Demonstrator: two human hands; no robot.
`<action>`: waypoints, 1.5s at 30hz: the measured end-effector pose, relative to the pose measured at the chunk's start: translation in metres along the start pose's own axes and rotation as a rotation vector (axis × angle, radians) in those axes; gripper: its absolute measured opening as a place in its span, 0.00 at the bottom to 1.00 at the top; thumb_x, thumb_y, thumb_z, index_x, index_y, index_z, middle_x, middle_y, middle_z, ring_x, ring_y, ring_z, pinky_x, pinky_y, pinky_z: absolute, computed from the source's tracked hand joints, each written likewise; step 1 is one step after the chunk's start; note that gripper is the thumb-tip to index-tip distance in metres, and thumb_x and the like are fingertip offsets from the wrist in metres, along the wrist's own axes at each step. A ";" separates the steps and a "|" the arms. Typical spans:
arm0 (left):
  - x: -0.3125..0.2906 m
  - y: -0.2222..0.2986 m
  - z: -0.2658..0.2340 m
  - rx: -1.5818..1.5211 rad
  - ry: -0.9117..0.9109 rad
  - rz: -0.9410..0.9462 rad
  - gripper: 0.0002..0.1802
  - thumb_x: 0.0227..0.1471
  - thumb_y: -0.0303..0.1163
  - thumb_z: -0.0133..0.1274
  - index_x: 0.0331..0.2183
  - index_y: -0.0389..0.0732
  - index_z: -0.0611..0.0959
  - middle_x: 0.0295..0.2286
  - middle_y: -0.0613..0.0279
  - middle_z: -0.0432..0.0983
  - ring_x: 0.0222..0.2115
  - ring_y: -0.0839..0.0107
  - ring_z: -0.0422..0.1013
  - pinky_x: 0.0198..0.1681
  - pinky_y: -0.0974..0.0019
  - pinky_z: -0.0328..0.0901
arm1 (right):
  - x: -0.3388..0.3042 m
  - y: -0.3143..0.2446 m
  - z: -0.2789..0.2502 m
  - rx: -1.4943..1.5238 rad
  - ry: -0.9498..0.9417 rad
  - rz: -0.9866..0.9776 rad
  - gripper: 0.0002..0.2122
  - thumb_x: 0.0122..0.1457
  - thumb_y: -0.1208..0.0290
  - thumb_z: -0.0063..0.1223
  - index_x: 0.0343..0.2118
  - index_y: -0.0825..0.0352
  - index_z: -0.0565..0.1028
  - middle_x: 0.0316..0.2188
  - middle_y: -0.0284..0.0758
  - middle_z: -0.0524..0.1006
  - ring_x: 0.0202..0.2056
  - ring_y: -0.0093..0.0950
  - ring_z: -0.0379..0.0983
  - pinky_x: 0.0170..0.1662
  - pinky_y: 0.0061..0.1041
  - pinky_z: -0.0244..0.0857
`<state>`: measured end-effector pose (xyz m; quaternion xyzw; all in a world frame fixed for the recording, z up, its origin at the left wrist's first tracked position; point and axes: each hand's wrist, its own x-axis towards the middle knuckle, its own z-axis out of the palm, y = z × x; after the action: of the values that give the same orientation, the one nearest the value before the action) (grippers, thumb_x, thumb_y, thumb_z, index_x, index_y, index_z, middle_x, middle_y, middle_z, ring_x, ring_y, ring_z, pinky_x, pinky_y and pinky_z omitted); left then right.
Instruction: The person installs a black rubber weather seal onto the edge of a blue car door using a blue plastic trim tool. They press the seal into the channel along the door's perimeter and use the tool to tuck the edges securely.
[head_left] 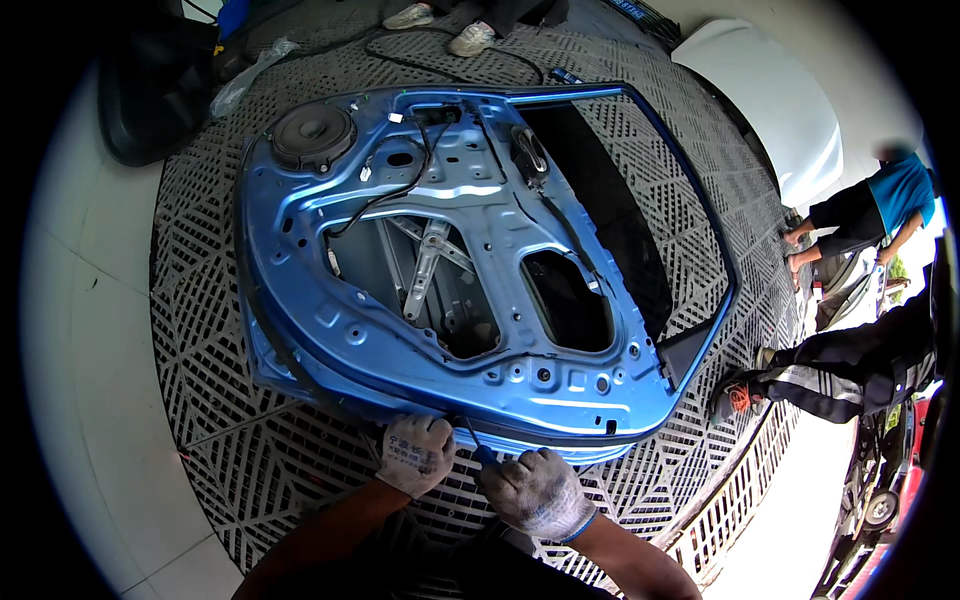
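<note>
A blue car door (pixel 330 310) lies with its bare inner side up, showing a round speaker (pixel 313 133), wiring, a metal window regulator (pixel 428 268) and an oval opening. My left hand (pixel 417 455), in a pale printed work glove, is closed at the door's near edge, fingers over the rim by the dark rubber seal (pixel 510 434). Just right of it, my right hand (pixel 540 495), in a dirty grey glove, is wrapped round a screwdriver (pixel 486 455) with a blue handle. Its thin shaft slants up and left to the door's edge, where its tip cannot be made out.
Beneath the door spreads grey slatted floor grating (pixel 215 400). A white panel (pixel 770 110) stands at the far right. People's legs and shoes (pixel 738 398) are close to the door's right side; more shoes (pixel 472 38) show beyond it, near a black cable (pixel 420 66).
</note>
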<state>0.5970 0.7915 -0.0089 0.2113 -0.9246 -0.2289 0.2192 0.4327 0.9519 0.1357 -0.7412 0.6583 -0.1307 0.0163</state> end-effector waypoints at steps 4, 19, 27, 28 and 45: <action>-0.004 -0.006 0.006 0.038 0.021 0.019 0.14 0.50 0.33 0.70 0.29 0.46 0.77 0.24 0.61 0.75 0.27 0.55 0.77 0.35 0.47 0.69 | 0.034 0.000 -0.013 0.082 -0.078 -0.017 0.07 0.54 0.67 0.72 0.34 0.59 0.85 0.29 0.31 0.83 0.31 0.30 0.80 0.34 0.34 0.75; -0.018 -0.029 0.011 0.177 -0.055 0.216 0.21 0.57 0.52 0.65 0.43 0.47 0.82 0.40 0.58 0.80 0.40 0.55 0.78 0.46 0.47 0.71 | 0.075 0.002 0.000 0.129 -0.143 -0.046 0.11 0.59 0.66 0.65 0.42 0.64 0.87 0.39 0.36 0.87 0.39 0.35 0.86 0.41 0.37 0.83; -0.024 -0.010 0.002 0.050 -0.170 0.072 0.16 0.55 0.43 0.68 0.40 0.44 0.86 0.36 0.59 0.84 0.38 0.55 0.82 0.47 0.48 0.74 | 0.071 0.015 -0.011 0.101 -0.082 0.030 0.07 0.61 0.66 0.65 0.34 0.64 0.85 0.33 0.36 0.87 0.34 0.34 0.87 0.35 0.35 0.83; -0.018 -0.004 -0.013 0.023 -0.222 0.049 0.13 0.54 0.39 0.68 0.38 0.43 0.86 0.29 0.59 0.83 0.33 0.54 0.82 0.46 0.47 0.75 | 0.070 0.030 -0.021 0.322 0.116 0.140 0.03 0.58 0.73 0.68 0.32 0.65 0.85 0.30 0.36 0.86 0.32 0.33 0.86 0.33 0.33 0.81; 0.058 0.044 0.003 -0.561 -1.040 -0.703 0.27 0.77 0.55 0.51 0.43 0.42 0.90 0.30 0.62 0.88 0.32 0.71 0.85 0.43 0.59 0.79 | -0.093 0.052 -0.063 0.695 0.448 0.700 0.10 0.47 0.84 0.71 0.33 0.64 0.84 0.34 0.36 0.83 0.37 0.33 0.82 0.44 0.34 0.76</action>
<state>0.5355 0.7998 0.0290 0.2966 -0.6922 -0.5887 -0.2939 0.3595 1.0457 0.1705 -0.3823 0.7712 -0.4823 0.1624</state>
